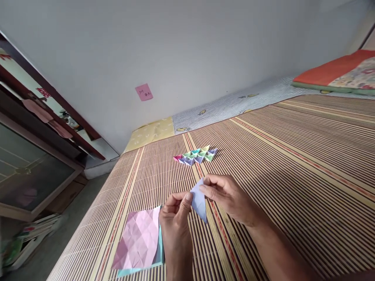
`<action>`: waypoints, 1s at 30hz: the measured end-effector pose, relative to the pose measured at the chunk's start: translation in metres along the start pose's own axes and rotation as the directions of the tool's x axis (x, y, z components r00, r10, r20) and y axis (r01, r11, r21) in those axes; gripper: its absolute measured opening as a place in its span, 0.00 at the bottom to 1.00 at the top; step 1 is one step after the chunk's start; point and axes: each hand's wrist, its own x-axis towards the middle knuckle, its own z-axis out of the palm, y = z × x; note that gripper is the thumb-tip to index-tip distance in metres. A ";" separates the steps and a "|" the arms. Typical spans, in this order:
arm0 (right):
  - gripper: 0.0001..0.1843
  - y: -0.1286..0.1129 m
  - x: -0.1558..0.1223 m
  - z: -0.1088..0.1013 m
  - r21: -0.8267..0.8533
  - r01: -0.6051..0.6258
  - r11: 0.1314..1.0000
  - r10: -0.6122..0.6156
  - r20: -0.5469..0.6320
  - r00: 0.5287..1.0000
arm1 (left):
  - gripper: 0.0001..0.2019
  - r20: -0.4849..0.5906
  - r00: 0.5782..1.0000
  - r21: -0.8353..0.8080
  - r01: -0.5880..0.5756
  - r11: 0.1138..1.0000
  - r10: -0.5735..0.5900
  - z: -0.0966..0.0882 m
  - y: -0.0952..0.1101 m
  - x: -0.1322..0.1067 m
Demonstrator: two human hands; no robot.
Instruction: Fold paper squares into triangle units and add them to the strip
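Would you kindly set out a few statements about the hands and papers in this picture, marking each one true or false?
1. A pink sheet lies on a turquoise sheet. True.
2. The pink sheet has no creases. False: many creases cross it.
3. The left hand and the right hand both hold the pale blue paper. True.
4. The small folded pieces lie beyond the hands on the striped mat. True.
5. The small folded pieces are all one colour. False: they show several colours, green and blue among them.
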 end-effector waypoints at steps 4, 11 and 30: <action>0.17 -0.003 0.001 0.007 -0.040 -0.005 0.999 0.007 0.055 0.998 | 0.12 -0.039 0.999 -0.038 0.000 0.999 -0.001 0.000 0.000 0.003; 0.17 -0.003 0.001 0.006 -0.131 0.016 0.991 -0.011 0.039 0.999 | 0.13 0.165 0.981 0.003 0.105 0.994 -0.104 -0.009 0.001 0.008; 0.19 0.003 0.000 0.016 -0.185 -0.034 0.982 0.057 0.117 0.992 | 0.15 -0.044 0.979 -0.422 0.163 0.892 -0.200 0.002 0.000 0.008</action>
